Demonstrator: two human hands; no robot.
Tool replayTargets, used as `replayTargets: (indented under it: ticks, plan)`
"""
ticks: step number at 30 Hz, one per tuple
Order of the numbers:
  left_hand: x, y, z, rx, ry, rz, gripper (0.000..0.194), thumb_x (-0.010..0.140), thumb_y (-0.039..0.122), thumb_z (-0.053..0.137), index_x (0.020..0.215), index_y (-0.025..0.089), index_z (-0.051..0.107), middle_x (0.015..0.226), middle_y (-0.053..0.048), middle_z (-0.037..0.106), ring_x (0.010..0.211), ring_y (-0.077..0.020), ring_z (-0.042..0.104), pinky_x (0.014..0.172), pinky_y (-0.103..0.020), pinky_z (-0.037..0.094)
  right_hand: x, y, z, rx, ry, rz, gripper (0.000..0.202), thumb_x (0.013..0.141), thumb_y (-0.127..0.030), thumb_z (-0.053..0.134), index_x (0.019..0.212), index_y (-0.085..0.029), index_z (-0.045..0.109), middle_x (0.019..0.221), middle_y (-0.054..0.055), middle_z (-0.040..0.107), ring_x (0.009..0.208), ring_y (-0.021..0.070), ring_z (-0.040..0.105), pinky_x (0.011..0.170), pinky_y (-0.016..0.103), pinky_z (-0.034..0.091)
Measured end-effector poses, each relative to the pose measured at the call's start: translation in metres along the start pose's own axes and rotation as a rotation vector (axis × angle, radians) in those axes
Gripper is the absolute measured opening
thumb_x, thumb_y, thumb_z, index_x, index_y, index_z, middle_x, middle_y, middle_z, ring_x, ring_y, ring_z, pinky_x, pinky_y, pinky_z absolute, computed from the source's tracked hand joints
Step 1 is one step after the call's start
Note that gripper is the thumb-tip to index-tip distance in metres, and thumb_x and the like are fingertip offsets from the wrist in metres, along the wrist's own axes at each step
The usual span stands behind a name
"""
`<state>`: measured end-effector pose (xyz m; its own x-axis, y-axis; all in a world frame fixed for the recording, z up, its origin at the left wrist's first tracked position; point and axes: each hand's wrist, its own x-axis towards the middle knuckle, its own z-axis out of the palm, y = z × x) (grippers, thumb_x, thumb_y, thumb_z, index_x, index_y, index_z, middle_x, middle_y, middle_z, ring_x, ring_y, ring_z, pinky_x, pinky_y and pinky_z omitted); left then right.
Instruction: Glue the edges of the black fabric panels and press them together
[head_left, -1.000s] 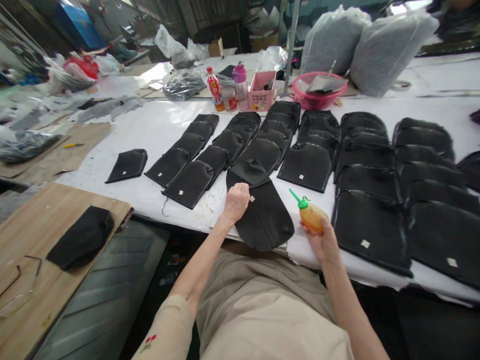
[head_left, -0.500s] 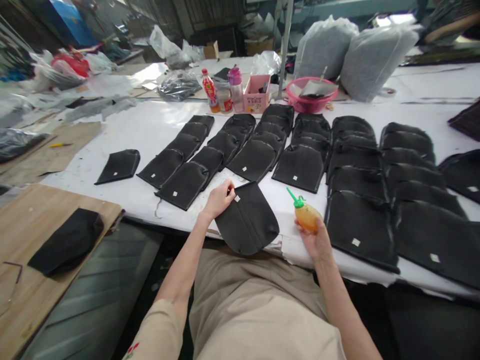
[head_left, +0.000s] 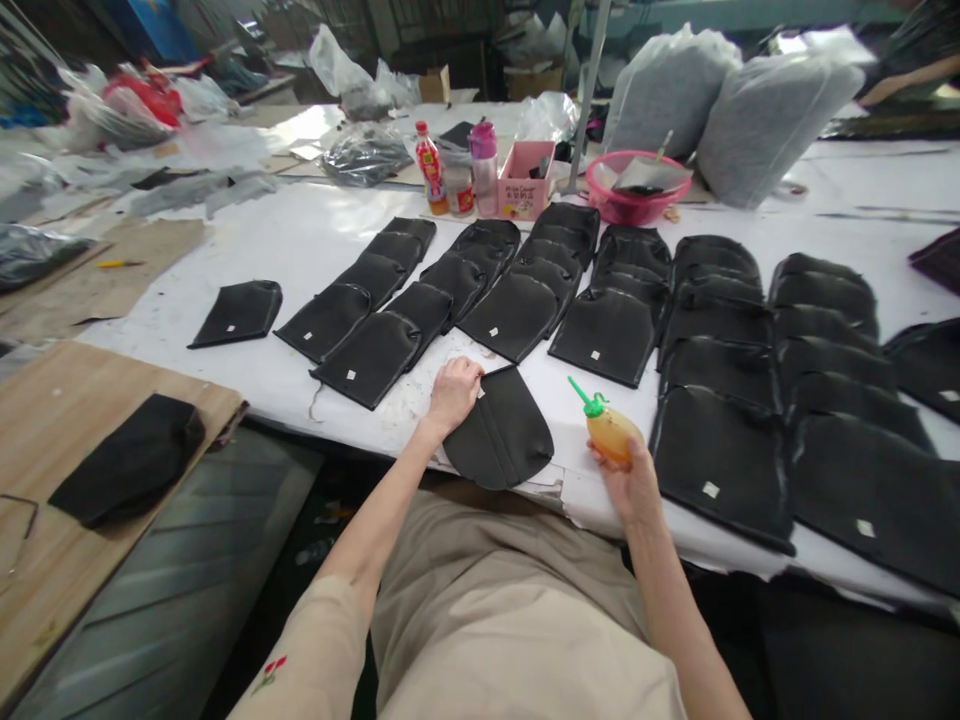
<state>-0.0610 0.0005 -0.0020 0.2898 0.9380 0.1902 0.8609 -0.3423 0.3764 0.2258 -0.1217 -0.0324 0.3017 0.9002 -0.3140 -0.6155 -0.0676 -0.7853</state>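
My left hand point(head_left: 454, 393) pinches the upper left corner of a rounded black piece point(head_left: 504, 430) at the table's front edge. This piece has a seam down its middle and a small pale label near my fingers. To the right, my right hand point(head_left: 626, 478) is wrapped round a squeeze bottle point(head_left: 611, 434) of amber liquid, its green nozzle tilted up and left. Overlapping rows of similar black pieces point(head_left: 724, 445) lie beyond and to the right on the white table surface point(head_left: 300, 215). One black piece point(head_left: 237, 313) lies alone at the left.
A pink basin point(head_left: 637, 205), a pink box point(head_left: 526, 180) and several bottles point(head_left: 431, 168) stand at the back. Grey stuffed bags point(head_left: 780, 120) are behind them. A wooden board point(head_left: 90, 400) with a folded black piece point(head_left: 131, 460) is at left. A metal pole point(head_left: 592, 90) rises behind.
My left hand has moved slightly right over the corner, and the black piece's lower edge has shifted up a little. The bottle stays in my right hand. The view has shifted slightly.
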Motion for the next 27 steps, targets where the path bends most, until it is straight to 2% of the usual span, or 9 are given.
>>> replayTargets:
  ticks: [2, 6, 10, 13, 17, 21, 24, 27]
  plan:
    - [-0.007, 0.014, 0.0, 0.018, -0.048, 0.029, 0.012, 0.098, 0.025, 0.057, 0.104, 0.018, 0.065, 0.108, -0.01, 0.065, 0.106, -0.0243, 0.06, 0.097, -0.037, 0.048, 0.0, 0.0, -0.001, -0.022, -0.005, -0.006, 0.042, 0.07, -0.047, 0.084, 0.102, -0.022, 0.073, 0.092, 0.003, 0.078, 0.071, 0.0172, 0.075, 0.055, 0.021, 0.058]
    - [-0.025, 0.046, -0.004, 0.121, -0.191, 0.068, 0.051, 0.088, 0.052, 0.072, 0.121, 0.015, 0.063, 0.122, -0.016, 0.063, 0.117, -0.0312, 0.058, 0.102, -0.044, 0.046, 0.001, 0.0, -0.002, -0.076, -0.031, -0.025, 0.035, 0.076, -0.044, 0.079, 0.103, -0.024, 0.073, 0.095, 0.002, 0.078, 0.073, 0.0166, 0.076, 0.058, 0.021, 0.059]
    - [-0.04, 0.074, -0.007, 0.158, -0.218, 0.083, 0.062, 0.087, 0.059, 0.07, 0.128, 0.013, 0.062, 0.134, -0.019, 0.06, 0.129, -0.0332, 0.053, 0.116, -0.05, 0.035, 0.002, 0.0, 0.0, -0.084, -0.022, -0.024, 0.035, 0.074, -0.043, 0.079, 0.101, -0.022, 0.072, 0.092, 0.002, 0.078, 0.07, 0.0165, 0.075, 0.056, 0.021, 0.058]
    - [-0.049, 0.087, 0.002, 0.153, -0.284, 0.038, 0.072, 0.084, 0.066, 0.069, 0.134, 0.015, 0.06, 0.145, -0.02, 0.055, 0.139, -0.0357, 0.046, 0.119, -0.053, 0.033, 0.002, 0.0, 0.002, -0.086, -0.001, -0.027, 0.04, 0.072, -0.042, 0.079, 0.104, -0.019, 0.07, 0.094, 0.004, 0.078, 0.07, 0.0171, 0.075, 0.057, 0.022, 0.058]
    - [-0.06, 0.092, 0.026, 0.191, -0.271, -0.008, 0.087, 0.081, 0.071, 0.068, 0.146, 0.015, 0.053, 0.158, -0.022, 0.043, 0.151, -0.0406, 0.031, 0.123, -0.06, 0.023, 0.0, 0.0, 0.006, -0.133, 0.018, -0.049, 0.043, 0.071, -0.043, 0.079, 0.104, -0.019, 0.068, 0.094, 0.004, 0.077, 0.07, 0.0168, 0.075, 0.057, 0.022, 0.057]
    - [-0.065, 0.088, 0.04, 0.169, -0.224, 0.002, 0.089, 0.081, 0.072, 0.067, 0.149, 0.015, 0.052, 0.159, -0.022, 0.041, 0.153, -0.0398, 0.029, 0.125, -0.06, 0.019, -0.002, 0.0, 0.013, -0.181, 0.009, -0.063, 0.045, 0.07, -0.041, 0.082, 0.104, -0.019, 0.063, 0.093, 0.002, 0.075, 0.071, 0.0176, 0.074, 0.058, 0.024, 0.056]
    - [-0.064, 0.085, 0.039, 0.119, -0.217, -0.002, 0.089, 0.08, 0.069, 0.07, 0.147, 0.013, 0.053, 0.159, -0.024, 0.041, 0.153, -0.0413, 0.028, 0.125, -0.061, 0.018, -0.002, 0.0, 0.017, -0.195, 0.009, -0.072, 0.048, 0.067, -0.039, 0.085, 0.103, -0.018, 0.06, 0.094, 0.002, 0.073, 0.072, 0.0179, 0.073, 0.058, 0.025, 0.055]
    - [-0.064, 0.084, 0.022, -0.057, -0.218, -0.018, 0.077, 0.083, 0.06, 0.073, 0.142, 0.013, 0.057, 0.154, -0.022, 0.048, 0.15, -0.0382, 0.035, 0.126, -0.057, 0.022, -0.001, 0.001, 0.017, -0.206, 0.001, -0.077, 0.049, 0.067, -0.041, 0.085, 0.103, -0.018, 0.059, 0.094, 0.003, 0.073, 0.071, 0.0184, 0.073, 0.057, 0.026, 0.055]
